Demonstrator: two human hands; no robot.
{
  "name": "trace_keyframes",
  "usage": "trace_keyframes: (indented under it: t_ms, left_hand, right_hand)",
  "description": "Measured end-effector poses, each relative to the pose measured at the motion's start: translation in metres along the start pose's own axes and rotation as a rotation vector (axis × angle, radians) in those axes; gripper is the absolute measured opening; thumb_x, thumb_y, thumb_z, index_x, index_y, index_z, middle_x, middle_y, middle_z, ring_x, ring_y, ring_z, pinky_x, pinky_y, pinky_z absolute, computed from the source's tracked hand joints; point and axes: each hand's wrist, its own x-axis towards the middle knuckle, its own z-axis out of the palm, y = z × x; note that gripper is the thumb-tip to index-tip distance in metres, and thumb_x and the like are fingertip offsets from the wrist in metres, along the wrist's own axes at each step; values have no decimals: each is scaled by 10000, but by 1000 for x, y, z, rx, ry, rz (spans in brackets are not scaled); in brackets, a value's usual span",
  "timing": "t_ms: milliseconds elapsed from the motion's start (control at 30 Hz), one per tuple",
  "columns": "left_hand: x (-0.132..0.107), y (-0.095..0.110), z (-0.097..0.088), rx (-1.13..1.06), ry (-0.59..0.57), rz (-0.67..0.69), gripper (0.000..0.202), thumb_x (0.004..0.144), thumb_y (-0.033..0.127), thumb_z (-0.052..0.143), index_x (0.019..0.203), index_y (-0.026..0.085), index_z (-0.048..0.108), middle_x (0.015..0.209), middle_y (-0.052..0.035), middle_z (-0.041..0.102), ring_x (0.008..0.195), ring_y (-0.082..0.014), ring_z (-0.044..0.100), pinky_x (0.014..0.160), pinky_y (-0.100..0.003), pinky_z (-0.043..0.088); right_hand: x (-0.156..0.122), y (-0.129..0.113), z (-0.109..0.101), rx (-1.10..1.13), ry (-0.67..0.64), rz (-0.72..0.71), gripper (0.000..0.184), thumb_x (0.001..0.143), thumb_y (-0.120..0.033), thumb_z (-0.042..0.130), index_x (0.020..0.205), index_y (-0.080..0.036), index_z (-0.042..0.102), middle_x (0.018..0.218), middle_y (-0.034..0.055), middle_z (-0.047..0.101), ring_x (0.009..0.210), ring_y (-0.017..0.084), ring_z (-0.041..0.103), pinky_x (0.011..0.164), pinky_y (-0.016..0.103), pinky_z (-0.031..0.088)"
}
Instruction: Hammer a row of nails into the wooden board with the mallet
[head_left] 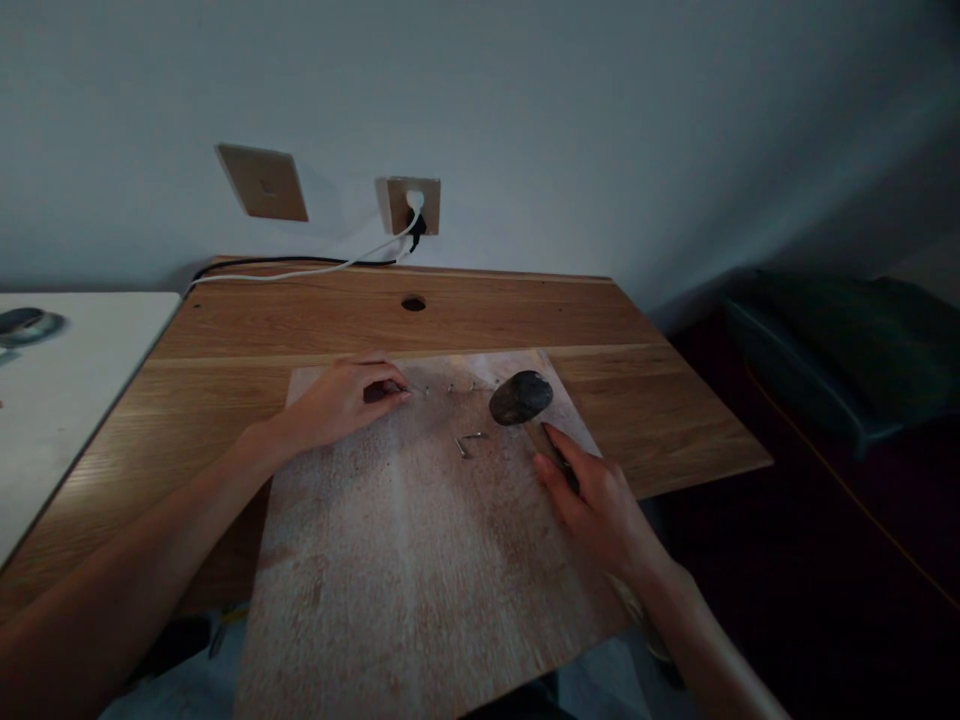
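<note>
Nearest me, the pale, worn board (420,560) hangs out past the near edge of the counter (300,320), toward my lap. My right hand (600,505) lies on it at the right, fingers clamped around the handle of the hammer (521,397). Its dark head sits just above the board's far end. Two loose nails (466,442) lie flat just left of the handle.

Farther out, my left hand (341,400) rests at the board's far edge, fingers drawn together with the tips pressed down. Whether they pinch a nail is too small for me to tell. A short row of nails (461,387) stands between those fingertips and the hammer head.

The danger I judge greatest is to the left fingertips, which sit near the head, and the light is dim. The overhanging board could also jump or tip under a blow, scattering the loose nails.

Beyond, the counter has a round cable hole (413,303). A white cable (315,270) runs to a wall socket (409,205). A white table (67,380) stands to the left.
</note>
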Motion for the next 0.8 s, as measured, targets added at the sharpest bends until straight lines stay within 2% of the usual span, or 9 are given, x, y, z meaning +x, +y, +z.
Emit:
trace_keyframes:
  t_ms: [200,367,467,567,700,800]
  left_hand:
    - [0,2,0,-3,-9,-8,207,980,357,608,947,215,755,948,-45,735,843,-183,682,799,-295,509]
    - [0,-1,1,58,9,35,200,984,358,605,1014,211,736,956,-39,712,848,-183,667,811,-305,519]
    - [-1,6,5,117,120,154,227,1008,389,609,1089,209,722,992,-47,688,882,-191,656,824,-322,536]
    - [-2,23,13,198,187,348,195,1051,336,581,1097,218,730,971,-46,677,894,-193,645,824,-331,549]
    - [-6,47,26,337,100,578,196,1061,220,558,1118,214,745,929,-46,674,894,-205,642,828,-342,564]
    - [-7,57,33,421,10,645,207,1046,167,556,1139,189,740,926,-56,667,963,-236,647,882,-375,571]
  right_hand:
    - [-2,0,1,-30,-20,-15,489,1090,-426,447,1432,-138,644,1162,190,815,1064,368,789,899,517,631]
    - [-2,-3,2,-30,-18,-17,462,1093,-404,447,1424,-153,648,1138,175,819,1043,357,795,875,489,636]
    - [-2,-4,1,-44,-19,-13,448,1095,-401,440,1421,-171,646,1103,158,824,1025,352,798,862,493,639]
    - [-2,-4,1,-36,-20,-27,455,1096,-404,431,1419,-162,643,1087,164,823,994,357,800,834,501,641]
    - [-1,-4,2,-31,-7,-32,452,1092,-386,427,1414,-157,646,1083,167,823,972,359,802,828,510,640]
    - [0,-4,2,-28,-12,-20,444,1088,-383,433,1414,-171,647,1065,153,825,976,356,801,819,496,641]
